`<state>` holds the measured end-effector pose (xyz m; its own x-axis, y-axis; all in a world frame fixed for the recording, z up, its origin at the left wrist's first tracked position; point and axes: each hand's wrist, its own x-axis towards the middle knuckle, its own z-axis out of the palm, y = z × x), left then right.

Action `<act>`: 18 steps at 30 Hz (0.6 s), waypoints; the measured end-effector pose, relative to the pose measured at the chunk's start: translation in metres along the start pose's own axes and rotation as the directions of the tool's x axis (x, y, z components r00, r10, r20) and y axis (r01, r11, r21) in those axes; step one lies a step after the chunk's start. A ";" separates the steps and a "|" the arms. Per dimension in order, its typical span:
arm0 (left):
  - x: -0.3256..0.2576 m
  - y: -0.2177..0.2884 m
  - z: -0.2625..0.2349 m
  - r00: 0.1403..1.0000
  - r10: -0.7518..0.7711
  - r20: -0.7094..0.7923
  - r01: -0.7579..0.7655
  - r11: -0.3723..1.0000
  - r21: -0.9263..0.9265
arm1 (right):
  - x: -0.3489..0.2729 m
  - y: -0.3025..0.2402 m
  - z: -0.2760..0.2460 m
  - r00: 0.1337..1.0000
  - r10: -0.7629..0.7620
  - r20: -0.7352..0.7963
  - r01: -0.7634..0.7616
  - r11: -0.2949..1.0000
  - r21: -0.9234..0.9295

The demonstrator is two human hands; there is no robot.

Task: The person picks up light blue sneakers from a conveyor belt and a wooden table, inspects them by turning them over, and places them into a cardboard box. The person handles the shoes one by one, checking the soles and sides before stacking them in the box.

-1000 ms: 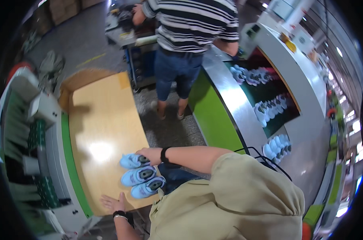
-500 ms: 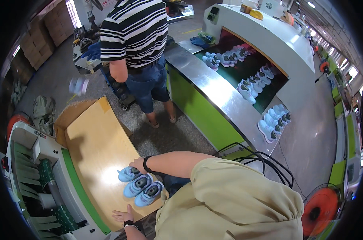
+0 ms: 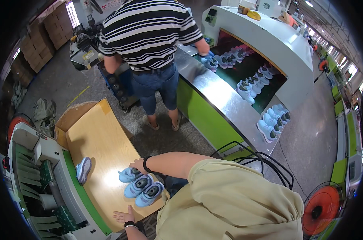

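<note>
Head view: three pale blue sports shoes with dark insides stand in a row on a flat tan wooden table, at its near right part. Each shoe is long from left to right, with its toe to the left and a bit near, and its heel to the right. The right hand is the nearer one to the far shoe of the row, and it touches that shoe at the back. I cannot tell how tightly it holds on. The left hand lies on the table near the bottom, fingers spread, holding nothing. The two hands are apart, with the row mostly between them.

One more pale blue shoe with a white sole is off to the left, by the long green strip. It looks tipped on its side, and its long way runs from far to near. It is well apart from both hands.

So the table has four shoes: three in the row and one alone. Far off, one person in a black and white striped shirt stands by a dark green belt with two rows of shoes, too crowded to count.
</note>
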<state>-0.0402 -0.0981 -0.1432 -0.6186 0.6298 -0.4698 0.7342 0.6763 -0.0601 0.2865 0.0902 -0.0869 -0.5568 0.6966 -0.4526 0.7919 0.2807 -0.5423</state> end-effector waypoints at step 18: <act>-0.036 0.007 -0.032 0.997 0.069 0.033 -0.065 0.990 -0.124 | -0.037 -0.002 -0.031 0.959 -0.250 -0.136 0.267 0.955 0.129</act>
<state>-0.0216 -0.1034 -0.0991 -0.5568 0.6623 -0.5013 0.7322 0.6764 0.0805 0.3131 0.0837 -0.0470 -0.6978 0.6871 -0.2023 0.5751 0.3692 -0.7300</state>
